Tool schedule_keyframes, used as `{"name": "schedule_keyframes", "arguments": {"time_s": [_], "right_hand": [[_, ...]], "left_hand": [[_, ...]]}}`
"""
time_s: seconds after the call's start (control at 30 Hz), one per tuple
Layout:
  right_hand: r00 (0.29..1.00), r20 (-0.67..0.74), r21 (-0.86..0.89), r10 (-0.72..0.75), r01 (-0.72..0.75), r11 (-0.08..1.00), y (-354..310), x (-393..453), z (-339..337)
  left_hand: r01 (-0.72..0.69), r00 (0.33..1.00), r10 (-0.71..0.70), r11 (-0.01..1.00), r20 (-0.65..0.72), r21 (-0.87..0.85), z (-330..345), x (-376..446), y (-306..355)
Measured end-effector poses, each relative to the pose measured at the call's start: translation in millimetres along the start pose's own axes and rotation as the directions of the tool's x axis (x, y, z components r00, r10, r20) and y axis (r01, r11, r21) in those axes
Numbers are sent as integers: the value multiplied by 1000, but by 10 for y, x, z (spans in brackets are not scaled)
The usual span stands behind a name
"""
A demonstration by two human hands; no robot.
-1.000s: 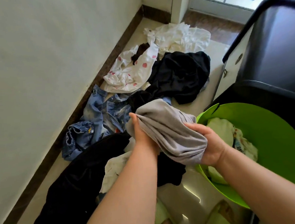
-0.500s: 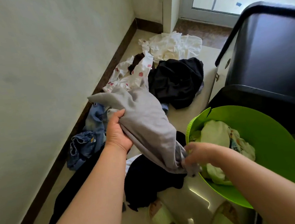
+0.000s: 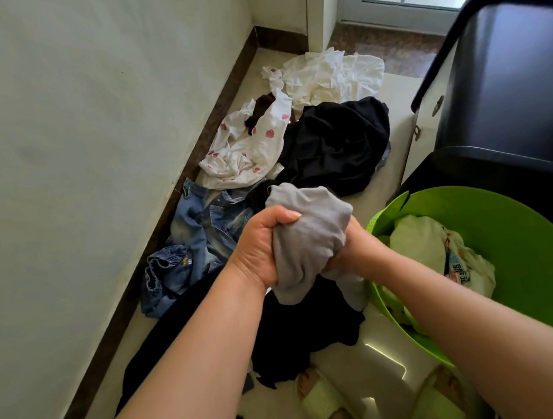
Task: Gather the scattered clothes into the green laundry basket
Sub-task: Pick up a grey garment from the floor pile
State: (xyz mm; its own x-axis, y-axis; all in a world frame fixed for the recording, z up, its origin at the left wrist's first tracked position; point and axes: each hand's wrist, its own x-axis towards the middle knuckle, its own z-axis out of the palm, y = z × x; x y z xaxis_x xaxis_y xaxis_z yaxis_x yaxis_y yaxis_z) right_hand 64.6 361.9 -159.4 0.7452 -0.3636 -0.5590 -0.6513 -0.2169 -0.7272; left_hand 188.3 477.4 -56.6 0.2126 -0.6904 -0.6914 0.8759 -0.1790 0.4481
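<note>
Both hands bunch a grey soft cloth garment (image 3: 307, 240) just left of the round green plastic laundry basket (image 3: 516, 243)

The left hand (image 3: 260, 247) has its grip closed around the garment's left side, thumb pressed over the top; the right hand (image 3: 354, 246) clasps the other side, its fingers mostly hidden under the fabric — the bundle hangs above the floor, beside the basket's rim. The basket stands at the right edge of the floor strip and already holds a pale cream printed cloth (image 3: 437, 253). Along the wall edge of the floor lie a blue denim piece (image 3: 197, 235), a white cloth with pink spots (image 3: 247, 152), a crumpled white sheet-like cloth (image 3: 331, 76) near the far corner, and a black garment (image 3: 336, 145); another black cloth (image 3: 305, 336) lies under the forearms
</note>
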Motion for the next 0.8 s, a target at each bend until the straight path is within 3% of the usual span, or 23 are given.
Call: {"name": "schedule_keyframes", "arguments": {"time_s": [0.13,0.17,0.2,0.27,0.33,0.4,0.47,0.53,0.6,0.7,0.8], "right_hand": [[996,-53,291,64,-46,956,-19,-154,-125],[989,-65,490,137,-88,867,-7,-210,-182],[974,-39,695,222,-133,706,31,-241,-233],[963,33,906,269,-143,399,57,-326,-351],[968,-9,955,251,-66,289,92,-400,-540],[970,-26,977,242,-27,212,143,-479,-722],[968,-10,994,250,-18,111,225,-562,-866],[964,8,996,266,-30,80,313,-655,-969],[971,0,999,237,-12,51,412,-764,-1072],[985,-56,998,165,61,-24,630,-1013,-1284],[984,-96,989,150,111,-96,986,-1200,-1450]], "left_hand": [[-67,974,83,994,209,-83,57,23,9],[-110,968,131,988,215,-107,108,19,20],[-146,962,170,981,211,-127,153,27,26],[-167,964,188,978,187,-125,175,79,12],[-110,988,114,993,105,-42,195,157,-64],[-14,991,26,996,-130,92,167,310,-216],[107,918,-9,969,-397,225,138,476,-429],[152,863,57,918,-502,366,190,611,-664],[163,882,51,900,-469,404,369,685,-889],[312,902,-236,935,-360,170,847,741,-1202],[326,935,-309,942,-175,78,1275,875,-1525]]}}
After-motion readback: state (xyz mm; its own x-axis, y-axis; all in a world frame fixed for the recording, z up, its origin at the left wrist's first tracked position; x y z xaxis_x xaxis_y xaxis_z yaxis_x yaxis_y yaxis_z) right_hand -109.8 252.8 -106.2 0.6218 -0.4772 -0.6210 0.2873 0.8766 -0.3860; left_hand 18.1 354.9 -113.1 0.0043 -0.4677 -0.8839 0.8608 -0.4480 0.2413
